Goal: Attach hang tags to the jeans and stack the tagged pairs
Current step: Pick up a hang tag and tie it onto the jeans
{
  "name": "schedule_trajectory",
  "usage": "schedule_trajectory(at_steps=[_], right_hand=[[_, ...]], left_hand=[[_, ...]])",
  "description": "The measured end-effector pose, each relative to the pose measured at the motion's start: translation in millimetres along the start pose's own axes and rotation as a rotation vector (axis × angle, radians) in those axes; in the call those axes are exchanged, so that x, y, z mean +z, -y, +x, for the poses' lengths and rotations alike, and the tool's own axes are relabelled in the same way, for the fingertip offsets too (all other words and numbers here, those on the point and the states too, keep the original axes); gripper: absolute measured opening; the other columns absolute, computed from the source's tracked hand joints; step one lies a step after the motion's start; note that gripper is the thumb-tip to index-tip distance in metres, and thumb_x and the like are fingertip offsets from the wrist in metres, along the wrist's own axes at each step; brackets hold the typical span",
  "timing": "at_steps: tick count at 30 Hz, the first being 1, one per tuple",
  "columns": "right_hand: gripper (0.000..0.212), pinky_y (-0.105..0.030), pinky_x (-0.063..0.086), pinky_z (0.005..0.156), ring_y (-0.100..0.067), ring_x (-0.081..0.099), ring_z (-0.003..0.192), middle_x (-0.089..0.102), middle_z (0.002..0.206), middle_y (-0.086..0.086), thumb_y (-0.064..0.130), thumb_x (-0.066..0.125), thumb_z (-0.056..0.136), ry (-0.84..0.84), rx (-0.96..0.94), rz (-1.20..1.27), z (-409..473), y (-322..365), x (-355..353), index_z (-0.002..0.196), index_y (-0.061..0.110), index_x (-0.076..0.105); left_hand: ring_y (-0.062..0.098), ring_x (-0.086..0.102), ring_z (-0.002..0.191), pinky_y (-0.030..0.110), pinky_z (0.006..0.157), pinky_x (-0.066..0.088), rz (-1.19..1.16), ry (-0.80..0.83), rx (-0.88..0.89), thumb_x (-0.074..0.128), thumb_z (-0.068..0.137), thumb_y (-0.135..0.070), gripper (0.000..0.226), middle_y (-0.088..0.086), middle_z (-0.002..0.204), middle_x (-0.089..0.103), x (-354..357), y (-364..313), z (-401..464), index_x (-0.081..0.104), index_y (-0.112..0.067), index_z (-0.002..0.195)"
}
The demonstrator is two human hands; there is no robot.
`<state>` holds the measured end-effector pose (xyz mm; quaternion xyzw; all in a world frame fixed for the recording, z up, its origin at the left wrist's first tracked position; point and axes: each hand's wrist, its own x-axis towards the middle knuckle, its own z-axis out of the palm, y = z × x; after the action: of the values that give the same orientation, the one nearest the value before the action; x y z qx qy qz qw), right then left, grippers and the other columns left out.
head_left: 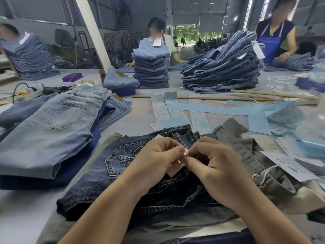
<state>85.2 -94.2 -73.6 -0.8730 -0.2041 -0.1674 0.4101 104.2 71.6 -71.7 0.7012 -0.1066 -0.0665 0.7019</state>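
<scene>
Dark blue jeans (98,175) with an embroidered back pocket lie folded in front of me. Over their waistband, my left hand (158,161) and my right hand (216,166) meet fingertip to fingertip. Both pinch a small white hang tag (173,171), whose lower part shows under my left fingers. The tag's string is too small to make out. A light blue folded pair (52,131) tops a stack of jeans at the left.
Grey jeans (263,155) with a white tag (290,166) lie at the right. Strips of white and blue labels (177,110) spread across the table's middle. Tall jeans stacks (151,67) (221,67) stand at the back, where other people work. A power strip (31,90) sits far left.
</scene>
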Motion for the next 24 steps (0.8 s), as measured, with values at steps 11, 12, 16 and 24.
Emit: schedule_trajectory(at_steps=[11,12,16,24], right_hand=[[0.033,-0.013,0.034,0.06,-0.011,0.052,0.07,0.053,0.07,0.008,0.005,0.062,0.087,0.041,0.018,0.077,2,2,-3,0.058,0.018,0.054],[0.033,-0.014,0.034,0.06,-0.011,0.052,0.07,0.053,0.07,0.008,0.004,0.062,0.087,0.044,0.016,0.074,2,2,-3,0.058,0.019,0.053],[0.028,-0.015,0.036,0.059,-0.01,0.053,0.068,0.056,0.067,0.008,0.013,0.062,0.088,0.034,0.014,0.115,2,3,-3,0.06,0.017,0.059],[0.011,-0.016,0.039,0.055,-0.009,0.056,0.068,0.062,0.077,0.013,0.026,0.068,0.086,0.051,0.022,0.009,1,3,-2,0.077,0.031,0.069]], left_hand=[[0.005,0.053,0.053,0.013,0.053,0.044,-0.077,0.118,-0.056,0.053,0.098,-0.009,0.021,0.003,0.066,0.063,-1,7,0,0.062,-0.003,0.08],[0.007,0.053,0.054,0.014,0.053,0.043,-0.08,0.127,-0.054,0.055,0.096,-0.011,0.021,0.003,0.067,0.063,-1,7,0,0.063,-0.004,0.079],[0.012,0.05,0.059,0.02,0.055,0.041,-0.071,0.164,-0.032,0.066,0.089,-0.023,0.02,0.004,0.069,0.063,-6,8,1,0.065,-0.007,0.077],[0.01,0.049,0.06,0.018,0.057,0.041,-0.095,0.211,0.056,0.063,0.087,-0.024,0.015,-0.001,0.067,0.06,-10,13,-4,0.071,-0.021,0.075]])
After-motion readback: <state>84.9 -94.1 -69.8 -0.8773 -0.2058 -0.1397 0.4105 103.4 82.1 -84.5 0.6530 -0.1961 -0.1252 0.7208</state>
